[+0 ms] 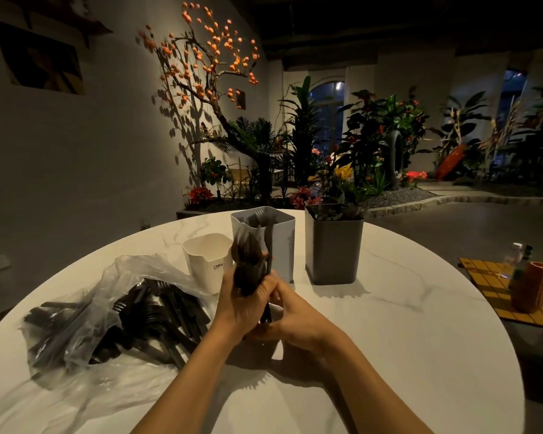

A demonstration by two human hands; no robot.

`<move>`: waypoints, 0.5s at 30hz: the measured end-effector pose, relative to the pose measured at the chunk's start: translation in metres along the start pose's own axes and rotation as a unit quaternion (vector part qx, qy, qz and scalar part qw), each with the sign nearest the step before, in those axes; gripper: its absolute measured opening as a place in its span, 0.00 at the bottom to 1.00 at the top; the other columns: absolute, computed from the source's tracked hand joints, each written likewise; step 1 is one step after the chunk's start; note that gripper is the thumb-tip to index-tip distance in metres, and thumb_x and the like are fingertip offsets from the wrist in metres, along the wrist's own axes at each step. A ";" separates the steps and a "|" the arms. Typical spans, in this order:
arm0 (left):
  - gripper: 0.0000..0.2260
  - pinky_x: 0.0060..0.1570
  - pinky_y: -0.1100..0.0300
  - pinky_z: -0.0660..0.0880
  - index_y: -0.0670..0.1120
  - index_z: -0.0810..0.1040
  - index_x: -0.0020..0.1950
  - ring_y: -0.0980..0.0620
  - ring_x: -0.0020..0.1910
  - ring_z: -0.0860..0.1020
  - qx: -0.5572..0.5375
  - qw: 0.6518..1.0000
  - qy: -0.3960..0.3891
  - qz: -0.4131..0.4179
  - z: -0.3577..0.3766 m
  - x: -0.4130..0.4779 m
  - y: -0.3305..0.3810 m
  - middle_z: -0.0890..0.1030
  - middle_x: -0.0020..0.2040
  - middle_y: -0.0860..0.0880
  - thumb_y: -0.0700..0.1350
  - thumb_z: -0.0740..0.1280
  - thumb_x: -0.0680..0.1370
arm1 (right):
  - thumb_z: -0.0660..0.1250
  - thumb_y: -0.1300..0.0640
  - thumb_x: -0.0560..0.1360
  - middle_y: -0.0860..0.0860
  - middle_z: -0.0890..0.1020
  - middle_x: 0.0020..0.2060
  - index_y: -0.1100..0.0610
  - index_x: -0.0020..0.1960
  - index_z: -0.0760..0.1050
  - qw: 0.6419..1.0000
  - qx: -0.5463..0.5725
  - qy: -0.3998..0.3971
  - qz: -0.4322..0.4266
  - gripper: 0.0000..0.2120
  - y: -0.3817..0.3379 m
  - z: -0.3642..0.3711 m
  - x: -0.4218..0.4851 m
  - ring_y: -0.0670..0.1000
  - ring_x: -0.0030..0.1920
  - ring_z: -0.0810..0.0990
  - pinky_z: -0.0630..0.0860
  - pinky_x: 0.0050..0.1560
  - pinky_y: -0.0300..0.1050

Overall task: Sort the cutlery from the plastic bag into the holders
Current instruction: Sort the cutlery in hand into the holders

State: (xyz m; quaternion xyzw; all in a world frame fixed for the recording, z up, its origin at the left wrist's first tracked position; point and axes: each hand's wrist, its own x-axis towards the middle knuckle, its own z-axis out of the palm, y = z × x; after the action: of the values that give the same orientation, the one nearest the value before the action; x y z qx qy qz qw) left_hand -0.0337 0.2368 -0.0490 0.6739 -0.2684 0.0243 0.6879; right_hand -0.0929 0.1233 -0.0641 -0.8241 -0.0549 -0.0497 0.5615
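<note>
We see both hands meeting over the white table: the left hand and right hand wrapped tight around 1 bunch of black cutlery, tips up. The plastic bag lies left, more pieces spilling out; 3 holders stand behind: white, light grey, dark grey.

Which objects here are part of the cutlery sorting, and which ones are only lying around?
Part of the job:
- clear plastic bag of black plastic cutlery
- bundle of black forks in both hands
- small white holder
- light grey square holder
- dark grey square holder

Lying about:
- orange ribbed cylinder
- yellow grid mat
</note>
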 end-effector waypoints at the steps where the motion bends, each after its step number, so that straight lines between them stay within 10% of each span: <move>1: 0.08 0.58 0.39 0.80 0.52 0.80 0.55 0.45 0.52 0.84 0.013 1.000 -0.005 -0.003 0.000 -0.001 -0.004 0.84 0.47 0.47 0.41 0.71 0.79 | 0.76 0.66 0.72 0.38 0.73 0.64 0.38 0.76 0.56 1.000 0.000 0.005 -0.003 0.45 0.001 0.000 0.000 0.53 0.71 0.71 0.70 0.67 0.41; 6: 0.07 0.54 0.46 0.82 0.57 0.81 0.51 0.52 0.48 0.85 0.040 0.999 -0.030 -0.001 -0.004 -0.004 -0.014 0.86 0.42 0.55 0.44 0.71 0.80 | 0.73 0.67 0.73 0.39 0.72 0.65 0.37 0.76 0.53 0.999 0.051 0.009 0.008 0.46 -0.001 -0.003 0.000 0.53 0.70 0.71 0.78 0.55 0.37; 10: 0.03 0.48 0.58 0.83 0.53 0.81 0.55 0.53 0.47 0.85 0.026 0.999 -0.037 -0.009 -0.009 -0.008 -0.018 0.86 0.43 0.55 0.47 0.69 0.82 | 0.66 0.69 0.77 0.39 0.82 0.57 0.42 0.66 0.72 0.987 0.154 0.039 -0.001 0.27 -0.008 -0.008 -0.004 0.51 0.60 0.81 0.80 0.59 0.49; 15: 0.08 0.35 0.63 0.77 0.45 0.80 0.52 0.53 0.35 0.78 -0.067 0.987 -0.110 -0.097 -0.009 -0.013 -0.004 0.79 0.36 0.47 0.48 0.65 0.83 | 0.71 0.46 0.76 0.50 0.85 0.51 0.54 0.57 0.80 0.970 0.209 0.123 -0.004 0.15 -0.015 -0.005 -0.004 0.55 0.59 0.82 0.77 0.64 0.57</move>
State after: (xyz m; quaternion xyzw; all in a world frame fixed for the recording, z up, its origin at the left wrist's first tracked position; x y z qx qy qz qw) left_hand -0.0405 0.2496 -0.0575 0.6473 -0.2772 -0.1351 0.6971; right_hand -0.0987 0.1241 -0.0485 -0.6759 0.0020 -0.1408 0.7234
